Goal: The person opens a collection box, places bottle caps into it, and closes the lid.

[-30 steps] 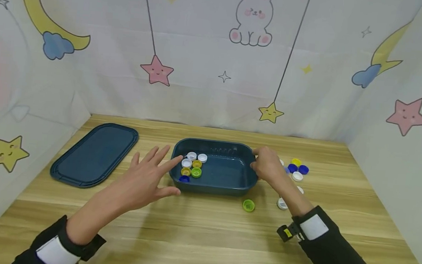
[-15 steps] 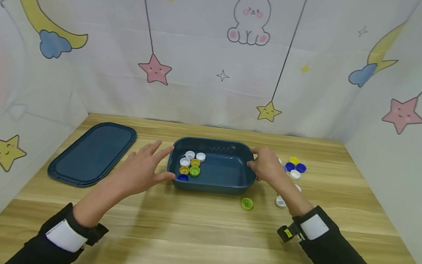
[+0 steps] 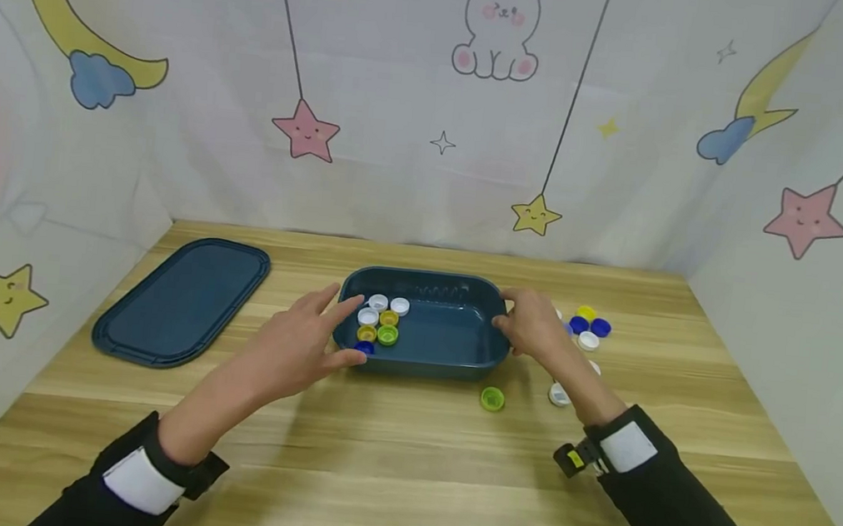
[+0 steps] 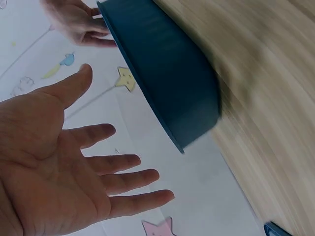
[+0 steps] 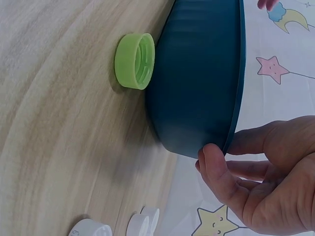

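Note:
A dark blue plastic box (image 3: 453, 337) stands on the wooden table. Several bottle caps (image 3: 387, 335) in white, yellow, green and blue lie grouped at its left end. My right hand (image 3: 532, 327) pinches the right end of the rim, thumb and fingers on either side of the wall, as the right wrist view shows. At the left end, my left hand (image 3: 294, 348) is spread, its fingertips overlapping the rim in the head view. The left wrist view shows its straight fingers (image 4: 142, 201) apart from the box wall. A green cap (image 5: 135, 61) lies just in front of the box.
To the left lies a flat dark blue lid (image 3: 181, 300) with rounded corners. Several more caps (image 3: 588, 341), white, blue and yellow, are scattered right of the box, some partly behind my right forearm. A printed cloth wall (image 3: 382, 193) closes off the table's back and sides.
My left hand drew back to the left, then came slightly right again over the box's left end. My right hand has stayed at the right rim. The head view has shifted a little.

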{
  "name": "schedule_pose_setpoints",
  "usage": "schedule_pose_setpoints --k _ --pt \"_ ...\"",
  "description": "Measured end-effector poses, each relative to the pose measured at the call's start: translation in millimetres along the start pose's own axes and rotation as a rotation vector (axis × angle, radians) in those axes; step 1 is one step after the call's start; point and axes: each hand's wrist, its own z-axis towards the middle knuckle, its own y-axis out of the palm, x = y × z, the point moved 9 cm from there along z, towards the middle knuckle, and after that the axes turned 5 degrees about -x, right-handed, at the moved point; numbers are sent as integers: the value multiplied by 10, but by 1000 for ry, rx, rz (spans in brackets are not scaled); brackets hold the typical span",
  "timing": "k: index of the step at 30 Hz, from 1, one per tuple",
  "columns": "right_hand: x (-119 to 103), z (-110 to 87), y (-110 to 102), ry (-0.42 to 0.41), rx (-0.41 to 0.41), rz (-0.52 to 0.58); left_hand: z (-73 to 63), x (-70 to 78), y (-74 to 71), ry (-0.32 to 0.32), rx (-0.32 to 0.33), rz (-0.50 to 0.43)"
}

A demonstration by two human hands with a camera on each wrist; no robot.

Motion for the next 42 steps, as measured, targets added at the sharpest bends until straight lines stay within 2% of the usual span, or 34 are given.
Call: schedule_pose_setpoints --k 5,11,16,19,22,26,29,36,42 --pt "-4 6 -8 1 -4 -11 2 361 58 103 43 46" --pt "-4 -3 -13 2 -7 -7 19 942 221 297 48 80" --pt "-8 -10 -21 -18 7 3 88 1422 472 423 -25 147" --pt "-19 -18 -27 -35 12 14 135 1630 653 470 -61 201" --pt "-23 -30 -31 -40 19 29 177 1783 810 531 -49 245" --pt "-18 -30 -34 -40 27 29 244 1907 967 604 -16 290" --pt "-20 -23 -35 -32 26 24 312 1944 1054 626 2 330" --pt "-28 -19 -36 -21 17 25 437 1904 1139 590 -14 359" --pt "-33 -20 -39 -29 16 11 447 1871 1180 579 -41 392"
